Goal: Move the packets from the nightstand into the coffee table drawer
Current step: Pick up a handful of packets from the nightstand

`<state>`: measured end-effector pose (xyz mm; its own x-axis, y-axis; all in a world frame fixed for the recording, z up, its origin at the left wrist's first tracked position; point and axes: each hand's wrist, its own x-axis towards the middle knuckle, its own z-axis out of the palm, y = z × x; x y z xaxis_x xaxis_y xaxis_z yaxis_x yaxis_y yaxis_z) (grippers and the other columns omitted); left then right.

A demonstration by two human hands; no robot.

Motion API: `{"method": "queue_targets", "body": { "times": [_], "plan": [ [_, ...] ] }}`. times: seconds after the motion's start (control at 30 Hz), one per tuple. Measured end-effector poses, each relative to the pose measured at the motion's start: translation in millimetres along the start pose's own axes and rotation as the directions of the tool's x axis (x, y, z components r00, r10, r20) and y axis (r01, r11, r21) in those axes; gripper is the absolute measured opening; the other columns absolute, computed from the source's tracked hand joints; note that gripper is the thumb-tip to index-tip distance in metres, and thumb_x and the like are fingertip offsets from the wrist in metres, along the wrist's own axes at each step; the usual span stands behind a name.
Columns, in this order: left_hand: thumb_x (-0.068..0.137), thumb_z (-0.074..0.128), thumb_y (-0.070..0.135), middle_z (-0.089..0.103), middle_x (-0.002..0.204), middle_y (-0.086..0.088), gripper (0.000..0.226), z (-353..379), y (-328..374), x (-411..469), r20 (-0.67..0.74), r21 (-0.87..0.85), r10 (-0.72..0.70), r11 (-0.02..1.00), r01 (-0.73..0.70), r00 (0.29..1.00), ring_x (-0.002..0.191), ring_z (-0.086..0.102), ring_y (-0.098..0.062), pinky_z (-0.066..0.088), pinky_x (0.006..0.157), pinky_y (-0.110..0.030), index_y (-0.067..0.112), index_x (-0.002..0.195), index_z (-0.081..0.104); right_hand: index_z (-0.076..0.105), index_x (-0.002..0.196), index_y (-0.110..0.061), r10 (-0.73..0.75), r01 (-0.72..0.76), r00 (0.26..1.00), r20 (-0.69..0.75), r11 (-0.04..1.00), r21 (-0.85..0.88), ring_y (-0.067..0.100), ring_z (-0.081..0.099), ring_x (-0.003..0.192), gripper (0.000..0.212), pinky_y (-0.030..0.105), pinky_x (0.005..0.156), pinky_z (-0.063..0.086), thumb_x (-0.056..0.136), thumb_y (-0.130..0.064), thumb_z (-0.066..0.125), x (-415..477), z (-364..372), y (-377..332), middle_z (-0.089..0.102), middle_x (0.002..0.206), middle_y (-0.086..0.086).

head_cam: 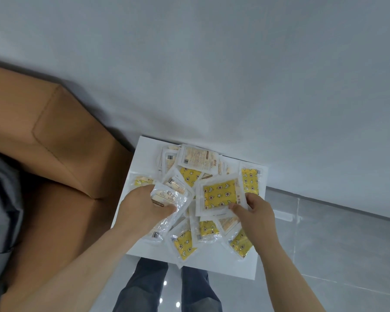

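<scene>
Barely begun, by the look of it: most packets [190, 221] lie heaped on the white nightstand [144, 152], and no coffee table drawer is in view. The left hand [142, 208] pinches a clear packet [169, 197]; the right hand [254, 210] grips a yellow star-print packet [220, 194] above the pile.

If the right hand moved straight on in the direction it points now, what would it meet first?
The right hand pinches a yellow packet. Pushed further forward, it would likely meet the heap of packets on the white nightstand first, though depth is unclear.
</scene>
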<state>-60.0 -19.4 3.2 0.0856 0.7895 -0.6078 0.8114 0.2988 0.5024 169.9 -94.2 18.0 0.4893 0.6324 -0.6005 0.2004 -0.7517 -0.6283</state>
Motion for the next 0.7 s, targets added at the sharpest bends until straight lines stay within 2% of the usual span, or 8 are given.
{"method": "queue_targets", "body": {
  "times": [0.2,0.33,0.5,0.57,0.63,0.7],
  "plan": [
    [0.067,0.078,0.047,0.070,0.087,0.013,0.034,-19.1,23.8,-32.5,-0.018,-0.081,0.009,0.997,-0.011,1.000,0.081,0.066,-0.011,0.057,0.077,-0.034,0.030,0.094,0.065,0.065,0.085,-0.019,-0.081,0.082,0.995,-0.061,0.997,0.011,0.005,0.062,0.068,0.008,0.008,0.048,0.041,0.084,-0.011,0.067,-31.6,-33.4,-26.2,0.067,0.078,-0.008],
    [0.064,0.078,0.045,0.070,0.078,0.013,0.028,-36.3,50.5,-62.7,-0.071,-0.147,0.027,0.988,-0.037,0.997,0.076,0.066,-0.006,0.057,0.072,-0.034,0.030,0.084,0.066,0.063,0.075,-0.024,-0.178,0.177,0.979,-0.100,0.984,-0.017,0.001,0.056,0.059,0.016,0.008,0.048,0.039,0.083,-0.010,0.066,-59.4,-65.2,-51.4,0.064,0.070,-0.007],
    [0.068,0.077,0.041,0.070,0.076,0.015,0.021,-58.2,89.4,-104.6,-0.120,-0.168,0.092,0.979,-0.111,0.989,0.073,0.065,-0.002,0.055,0.067,-0.028,0.032,0.083,0.066,0.063,0.077,-0.024,-0.260,0.250,0.955,-0.141,0.965,-0.085,0.003,0.057,0.065,0.013,0.010,0.051,0.039,0.083,-0.013,0.066,-96.6,-112.1,-82.0,0.065,0.071,-0.009],
    [0.068,0.078,0.040,0.070,0.077,0.016,0.021,-67.0,105.3,-120.1,-0.137,-0.175,0.116,0.975,-0.139,0.984,0.073,0.065,0.000,0.052,0.064,-0.023,0.032,0.084,0.067,0.066,0.078,-0.022,-0.279,0.263,0.947,-0.158,0.958,-0.116,0.005,0.058,0.064,0.010,0.014,0.051,0.039,0.082,-0.012,0.066,-110.7,-130.9,-92.3,0.065,0.070,-0.008],
    [0.068,0.078,0.040,0.070,0.076,0.017,0.021,-76.1,120.7,-134.6,-0.155,-0.176,0.153,0.968,-0.179,0.976,0.074,0.064,0.002,0.052,0.064,-0.022,0.033,0.084,0.067,0.068,0.076,-0.019,-0.294,0.271,0.940,-0.174,0.952,-0.145,0.013,0.059,0.065,0.009,0.028,0.056,0.045,0.080,-0.011,0.066,-125.4,-147.9,-102.2,0.066,0.068,-0.002],
    [0.068,0.079,0.040,0.070,0.075,0.019,0.020,-85.5,135.9,-149.4,-0.171,-0.171,0.191,0.960,-0.220,0.967,0.073,0.064,0.003,0.053,0.066,-0.025,0.033,0.082,0.066,0.070,0.074,-0.014,-0.312,0.282,0.930,-0.193,0.945,-0.168,0.024,0.060,0.069,0.008,0.036,0.059,0.048,0.077,-0.009,0.065,-140.3,-163.6,-111.4,0.066,0.069,0.007]
  ]
}}
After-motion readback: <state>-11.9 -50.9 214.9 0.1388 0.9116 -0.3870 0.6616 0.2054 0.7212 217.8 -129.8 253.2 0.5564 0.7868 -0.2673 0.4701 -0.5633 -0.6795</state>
